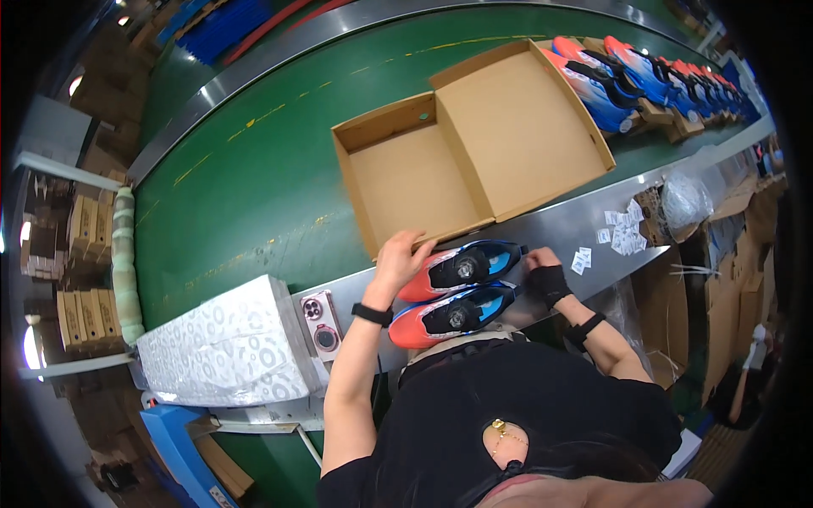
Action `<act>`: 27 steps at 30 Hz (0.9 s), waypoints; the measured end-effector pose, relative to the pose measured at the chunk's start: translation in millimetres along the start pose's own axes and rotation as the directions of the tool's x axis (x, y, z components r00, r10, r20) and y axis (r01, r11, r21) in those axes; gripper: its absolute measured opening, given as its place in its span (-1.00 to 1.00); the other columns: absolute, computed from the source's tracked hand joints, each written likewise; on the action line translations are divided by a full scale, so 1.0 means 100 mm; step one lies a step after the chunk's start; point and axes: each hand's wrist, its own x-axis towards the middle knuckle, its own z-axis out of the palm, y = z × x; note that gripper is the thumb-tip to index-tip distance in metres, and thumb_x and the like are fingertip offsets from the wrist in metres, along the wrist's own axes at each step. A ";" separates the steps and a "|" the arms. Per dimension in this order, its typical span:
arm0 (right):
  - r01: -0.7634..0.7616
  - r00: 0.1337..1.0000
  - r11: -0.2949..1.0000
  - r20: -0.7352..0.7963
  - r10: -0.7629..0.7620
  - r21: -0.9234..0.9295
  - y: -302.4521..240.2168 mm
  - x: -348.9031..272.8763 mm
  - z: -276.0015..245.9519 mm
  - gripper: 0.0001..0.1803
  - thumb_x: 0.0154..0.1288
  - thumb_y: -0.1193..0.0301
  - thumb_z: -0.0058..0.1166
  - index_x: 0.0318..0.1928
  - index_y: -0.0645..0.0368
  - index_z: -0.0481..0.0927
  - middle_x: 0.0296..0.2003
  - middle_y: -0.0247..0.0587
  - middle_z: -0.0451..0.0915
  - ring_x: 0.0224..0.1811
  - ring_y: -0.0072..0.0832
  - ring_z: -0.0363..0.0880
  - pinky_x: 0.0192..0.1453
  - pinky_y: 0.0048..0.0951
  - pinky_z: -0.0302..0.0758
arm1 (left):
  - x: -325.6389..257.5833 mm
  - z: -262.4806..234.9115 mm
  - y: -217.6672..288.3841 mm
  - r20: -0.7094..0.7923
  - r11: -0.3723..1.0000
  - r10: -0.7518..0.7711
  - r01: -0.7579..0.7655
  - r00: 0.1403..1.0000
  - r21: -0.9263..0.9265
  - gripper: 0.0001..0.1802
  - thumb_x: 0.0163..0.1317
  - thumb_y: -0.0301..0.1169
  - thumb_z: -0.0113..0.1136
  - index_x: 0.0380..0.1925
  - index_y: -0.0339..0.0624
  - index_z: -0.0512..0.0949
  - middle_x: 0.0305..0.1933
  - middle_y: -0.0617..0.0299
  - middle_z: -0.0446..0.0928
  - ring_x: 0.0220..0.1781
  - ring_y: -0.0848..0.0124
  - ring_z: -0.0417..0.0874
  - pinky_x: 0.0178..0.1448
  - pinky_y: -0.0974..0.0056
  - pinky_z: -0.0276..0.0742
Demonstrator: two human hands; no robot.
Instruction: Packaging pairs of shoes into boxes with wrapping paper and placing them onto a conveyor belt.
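Head view, looking down on a pair of sports shoes [461, 292], red at the heels and blue and black toward the toes, lying side by side on the metal ledge [576, 224] just below an open cardboard box [474, 152]. Left hand [402, 258] rests at the red heel end of the upper shoe, fingers curled over it, close to the box's near wall. Right hand [546, 275], in a black wrist wrap, sits at the toe end; whether it grips or only touches cannot be told. Box lies on the green belt [254, 186], its tray and hinged lid both empty. A phone [320, 322] lies face down left of the shoes, next to a stack of patterned tissue sheets [224, 343]. More shoes of the same kind [644, 76] sit in boxes beyond the open box, up the belt.

Risk, as judged: the ledge is narrow, so the lower shoe, nearest the person, could slide off its edge. A one-ended hold could let the pair splay apart.
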 end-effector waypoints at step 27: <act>0.213 0.901 0.919 0.298 -0.316 0.331 -1.59 1.10 0.03 -0.45 -0.06 0.70 -0.02 0.05 0.17 0.30 0.06 -0.06 0.23 -0.39 -0.51 0.49 -0.30 -0.56 0.49 | -3.08 -2.92 -1.31 -0.923 0.385 -0.353 0.923 0.151 0.004 -0.66 0.14 -0.25 -0.09 -0.60 -0.35 0.41 -0.54 -0.06 0.45 -0.48 0.18 0.48 -0.38 0.14 0.36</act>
